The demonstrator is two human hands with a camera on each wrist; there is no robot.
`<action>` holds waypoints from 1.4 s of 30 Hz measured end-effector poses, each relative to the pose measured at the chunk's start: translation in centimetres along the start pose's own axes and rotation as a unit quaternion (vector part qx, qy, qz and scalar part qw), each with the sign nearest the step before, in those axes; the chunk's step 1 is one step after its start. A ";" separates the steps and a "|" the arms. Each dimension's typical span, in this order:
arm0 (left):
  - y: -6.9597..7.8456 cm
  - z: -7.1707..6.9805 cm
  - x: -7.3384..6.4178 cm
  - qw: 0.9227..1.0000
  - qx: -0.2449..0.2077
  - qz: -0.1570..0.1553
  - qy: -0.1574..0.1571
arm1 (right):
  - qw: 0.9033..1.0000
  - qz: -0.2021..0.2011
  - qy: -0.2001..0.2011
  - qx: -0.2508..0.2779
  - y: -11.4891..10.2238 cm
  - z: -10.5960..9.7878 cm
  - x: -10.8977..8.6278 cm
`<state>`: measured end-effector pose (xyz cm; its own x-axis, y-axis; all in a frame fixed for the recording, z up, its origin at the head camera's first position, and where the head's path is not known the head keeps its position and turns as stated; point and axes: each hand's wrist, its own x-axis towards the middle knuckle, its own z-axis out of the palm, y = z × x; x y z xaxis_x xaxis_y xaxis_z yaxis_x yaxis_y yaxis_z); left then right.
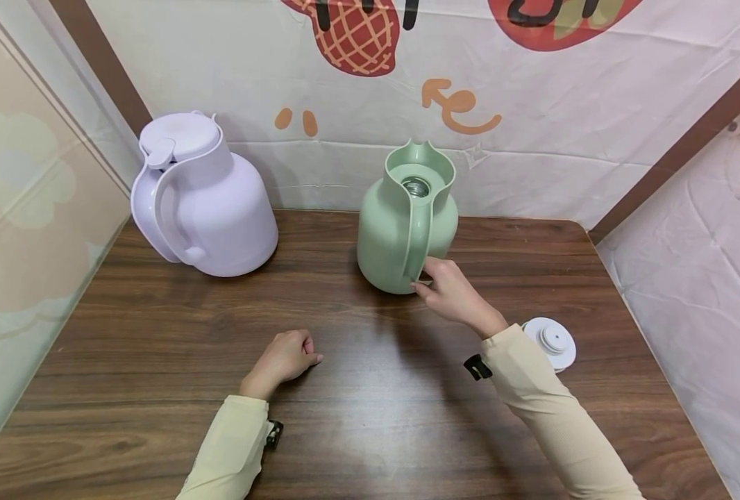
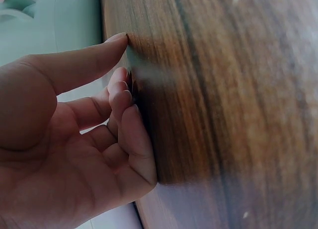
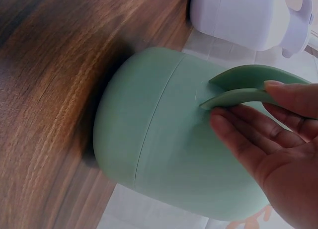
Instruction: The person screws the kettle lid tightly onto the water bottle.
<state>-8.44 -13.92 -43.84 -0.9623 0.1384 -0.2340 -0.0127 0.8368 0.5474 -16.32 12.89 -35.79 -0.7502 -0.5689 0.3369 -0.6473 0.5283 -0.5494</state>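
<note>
A green thermos jug [image 1: 379, 239] stands upright toward the back of the table, its top uncovered so the round mouth [image 1: 416, 186] shows. My right hand [image 1: 455, 292] pinches the lower part of the jug's handle [image 3: 243, 96] between thumb and fingers. In the right wrist view the fingertips lie under the handle, close to the jug's side. My left hand [image 1: 285, 356] rests on the table at front left with loosely curled fingers [image 2: 134, 132] and holds nothing. Beside my right forearm lies a white round stopper [image 1: 555, 340], partly hidden by the sleeve.
A lilac thermos jug [image 1: 235, 208] with its lid on stands at the back left, handle toward me. The brown wooden table [image 1: 370, 417] reaches a printed cloth wall [image 1: 532, 167] at the back. More cloth hangs along both sides.
</note>
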 end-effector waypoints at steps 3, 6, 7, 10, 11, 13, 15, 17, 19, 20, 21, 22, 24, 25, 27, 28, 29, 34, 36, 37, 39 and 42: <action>0.0 0.0 0.0 1.000 -0.001 -0.002 -0.002 | 1.000 -0.002 -0.004 -0.008 -0.1 0.0 0.1; 0.0 0.1 -0.1 1.000 -0.002 -0.004 -0.004 | 1.000 -0.002 -0.010 -0.009 -0.1 -0.1 0.2; 0.0 0.1 -0.1 1.000 -0.003 -0.004 -0.004 | 1.000 -0.002 -0.011 -0.009 -0.2 -0.1 0.2; 0.0 0.1 -0.1 1.000 -0.005 -0.004 -0.003 | 1.000 -0.002 -0.013 -0.006 -0.2 -0.1 0.3; 0.0 0.1 -0.1 1.000 -0.005 -0.004 -0.002 | 1.000 -0.002 -0.014 -0.005 -0.2 -0.1 0.3; 0.0 0.0 -0.1 1.000 -0.006 -0.005 -0.002 | 1.000 0.000 -0.014 -0.003 -0.2 -0.1 0.3; 0.0 0.0 -0.2 1.000 -0.007 -0.006 -0.004 | 1.000 0.005 -0.013 0.001 -0.1 -0.1 0.3; 0.1 -0.1 -0.2 1.000 -0.007 -0.007 -0.005 | 1.000 0.011 -0.014 0.003 -0.1 -0.1 0.2; 0.1 -0.1 -0.3 1.000 -0.009 -0.009 -0.005 | 1.000 0.019 -0.013 0.009 -0.2 -0.1 0.2; 0.2 -0.1 -0.3 1.000 -0.009 -0.009 -0.005 | 1.000 0.022 -0.014 0.012 -0.2 -0.1 0.2; 0.2 -0.1 -0.3 1.000 -0.010 -0.010 -0.005 | 0.999 0.026 -0.015 0.015 -0.2 -0.1 0.2; 0.2 -0.2 -0.3 1.000 -0.012 -0.011 -0.005 | 0.999 0.029 -0.016 0.017 -0.3 -0.1 0.1; 0.2 -0.2 -0.3 1.000 -0.015 -0.014 -0.003 | 0.999 0.034 -0.016 0.022 -0.2 -0.1 0.1; 0.3 -0.2 -0.3 1.000 -0.014 -0.017 -0.003 | 0.999 0.036 -0.017 0.024 -0.2 -0.1 0.1; 0.4 -0.3 -0.3 1.000 -0.012 -0.025 -0.002 | 0.999 0.041 -0.017 0.026 -0.1 0.0 0.1; 0.4 -0.4 -0.3 1.000 -0.012 -0.027 -0.001 | 0.999 0.043 -0.017 0.027 -0.2 0.1 0.1; 0.4 -0.4 -0.3 1.000 -0.010 -0.030 0.000 | 0.998 0.044 -0.016 0.028 -0.1 0.1 0.0; 0.6 -0.5 -0.2 0.999 -0.011 -0.037 0.013 | 0.998 0.051 -0.012 0.034 0.0 0.3 0.0; 0.7 -0.5 0.0 0.999 -0.012 -0.039 0.024 | 0.998 0.053 -0.006 0.035 0.1 0.3 -0.1; 0.8 -0.5 0.2 0.999 -0.012 -0.040 0.029 | 0.998 0.053 -0.004 0.035 0.1 0.4 -0.1; 1.1 -0.7 0.4 0.998 -0.013 -0.037 0.039 | 0.998 0.053 -0.001 0.037 0.1 0.4 -0.2; 1.7 -0.9 0.8 0.998 -0.008 -0.028 0.051 | 0.998 0.053 0.003 0.044 0.2 0.5 -0.4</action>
<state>-9.51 -12.84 -42.34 -0.9826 0.0355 -0.1824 -0.0718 0.8328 0.5489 -16.02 12.88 -36.43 -0.8145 -0.5089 0.2787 -0.5508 0.5271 -0.6472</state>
